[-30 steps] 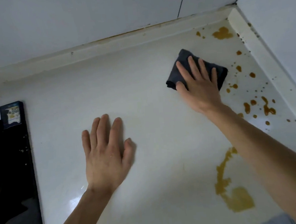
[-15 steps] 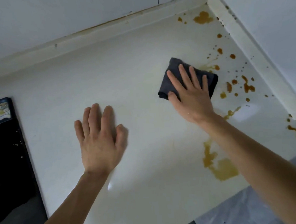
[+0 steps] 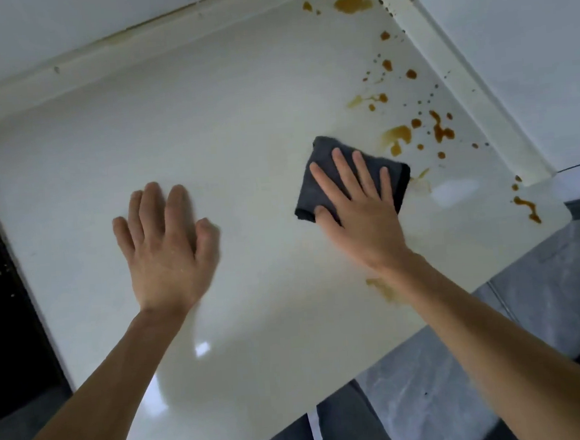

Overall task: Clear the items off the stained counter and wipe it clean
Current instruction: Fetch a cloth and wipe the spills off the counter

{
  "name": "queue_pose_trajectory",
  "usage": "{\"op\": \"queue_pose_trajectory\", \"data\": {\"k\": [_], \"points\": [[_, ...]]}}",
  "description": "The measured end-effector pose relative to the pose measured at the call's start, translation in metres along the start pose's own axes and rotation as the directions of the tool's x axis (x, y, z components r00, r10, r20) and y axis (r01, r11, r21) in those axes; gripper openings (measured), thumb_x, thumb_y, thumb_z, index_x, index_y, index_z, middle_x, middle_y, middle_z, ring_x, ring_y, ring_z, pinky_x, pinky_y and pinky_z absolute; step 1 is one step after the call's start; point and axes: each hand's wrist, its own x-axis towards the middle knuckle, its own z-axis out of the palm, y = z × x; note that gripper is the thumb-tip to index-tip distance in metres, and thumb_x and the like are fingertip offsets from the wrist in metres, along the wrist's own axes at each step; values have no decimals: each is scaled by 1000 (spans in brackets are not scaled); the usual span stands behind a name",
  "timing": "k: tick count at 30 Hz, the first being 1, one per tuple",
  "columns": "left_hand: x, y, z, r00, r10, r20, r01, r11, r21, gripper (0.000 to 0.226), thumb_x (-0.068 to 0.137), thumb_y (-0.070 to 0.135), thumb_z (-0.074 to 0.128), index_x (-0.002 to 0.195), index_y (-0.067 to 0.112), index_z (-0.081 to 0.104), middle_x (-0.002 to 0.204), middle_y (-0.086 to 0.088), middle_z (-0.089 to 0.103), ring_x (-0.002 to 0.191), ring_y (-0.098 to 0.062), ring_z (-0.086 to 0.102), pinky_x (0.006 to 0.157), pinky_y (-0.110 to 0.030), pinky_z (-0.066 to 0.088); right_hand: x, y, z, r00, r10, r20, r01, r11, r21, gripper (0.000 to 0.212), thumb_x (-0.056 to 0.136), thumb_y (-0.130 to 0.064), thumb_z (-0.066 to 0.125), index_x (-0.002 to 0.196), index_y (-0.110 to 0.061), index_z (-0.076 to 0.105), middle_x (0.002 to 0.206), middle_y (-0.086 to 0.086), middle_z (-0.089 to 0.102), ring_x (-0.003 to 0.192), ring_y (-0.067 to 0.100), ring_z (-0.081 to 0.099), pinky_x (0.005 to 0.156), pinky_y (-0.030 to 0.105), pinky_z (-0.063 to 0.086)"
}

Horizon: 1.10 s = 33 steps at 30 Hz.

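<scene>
A folded dark grey cloth (image 3: 393, 173) lies flat on the white counter (image 3: 241, 130). My right hand (image 3: 360, 211) presses on the cloth with straight, spread fingers. My left hand (image 3: 165, 249) rests flat on the bare counter to the left of it, fingers straight. Brown stains (image 3: 396, 136) spot the counter just beyond and to the right of the cloth, with more brown splashes (image 3: 352, 2) in the far corner. A faint smear (image 3: 381, 287) shows beside my right wrist, partly hidden by the forearm.
A black hob (image 3: 3, 308) borders the counter at the left. Raised white upstands (image 3: 457, 81) and tiled walls close off the back and right. The counter's front edge runs diagonally at the lower right, with grey floor (image 3: 545, 305) beyond. More stains (image 3: 526, 206) mark the right end.
My right hand has dragged the cloth toward me and down the counter, smearing stains where it passed. My left hand has stayed flat. The view has shifted, showing the front edge and floor.
</scene>
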Motion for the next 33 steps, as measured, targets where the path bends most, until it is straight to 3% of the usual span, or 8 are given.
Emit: {"op": "queue_pose_trajectory", "data": {"k": [2, 7, 11, 15, 18, 20, 27, 33], "points": [[0, 1, 0, 1000, 0, -10, 0, 1000, 1, 49, 95, 37, 47, 139, 18, 46, 149, -10, 39, 145, -33, 33, 117, -53, 24, 5, -26, 3, 997, 77, -19, -76, 996, 41, 66, 99, -50, 32, 162, -39, 15, 172, -2, 5, 159, 25, 0, 125, 60, 4], [-1, 2, -4, 999, 18, 27, -19, 1000, 16, 47, 96, 35, 46, 138, 15, 45, 147, -12, 39, 144, -35, 35, 114, -54, 27, -88, -38, 23, 979, -196, -47, 199, 978, 64, 67, 97, -48, 44, 160, -39, 25, 172, -4, 11, 159, 24, 5, 125, 59, 9], [1, 9, -12, 996, 4, 94, -4, 1000, -4, 44, 94, 34, 43, 134, 16, 43, 142, -11, 37, 139, -35, 35, 109, -55, 30, -122, 14, 22, 968, -251, -2, 251, 968, 20, 71, 94, -49, 46, 160, -43, 22, 172, -7, 9, 159, 21, 6, 124, 59, 11], [-8, 27, -16, 986, 10, 168, 1, 998, -66, 50, 101, 44, 40, 148, 26, 38, 159, -9, 31, 152, -35, 27, 118, -59, 25, -79, 51, 10, 994, -108, 12, 109, 994, -23, 67, 98, -51, 39, 161, -43, 18, 172, -6, 7, 159, 21, 1, 125, 57, 8], [-24, 56, -12, 968, 110, 226, -92, 992, -91, 56, 108, 51, 32, 159, 29, 30, 170, -10, 23, 160, -36, 18, 125, -65, 16, -38, 37, 4, 995, 99, -17, -99, 995, 8, 66, 99, -50, 35, 162, -40, 17, 172, -3, 9, 159, 24, 2, 125, 59, 7], [-33, 76, -4, 953, 175, 246, -160, 984, -81, 55, 108, 48, 33, 158, 25, 33, 168, -11, 25, 158, -36, 21, 123, -67, 20, -36, 22, 6, 991, 128, -37, -128, 992, 7, 66, 99, -49, 34, 162, -38, 18, 172, -1, 10, 159, 26, 3, 124, 61, 8], [-44, 91, 11, 965, 172, 200, -187, 981, 56, 53, 103, 41, 39, 151, 17, 43, 163, -14, 33, 153, -39, 29, 117, -65, 26, -125, 58, 14, 941, -337, 35, 337, 941, 5, 71, 96, -48, 45, 162, -40, 18, 172, -5, 6, 159, 24, 4, 123, 62, 13], [-44, 97, 6, 971, 162, 174, -171, 985, 37, 51, 102, 40, 41, 145, 14, 47, 158, -14, 38, 152, -38, 31, 116, -63, 28, -98, 95, -9, 898, -425, 110, 420, 905, 69, 72, 96, -54, 48, 161, -39, 22, 171, -9, 9, 159, 18, 3, 126, 55, 10]]}}
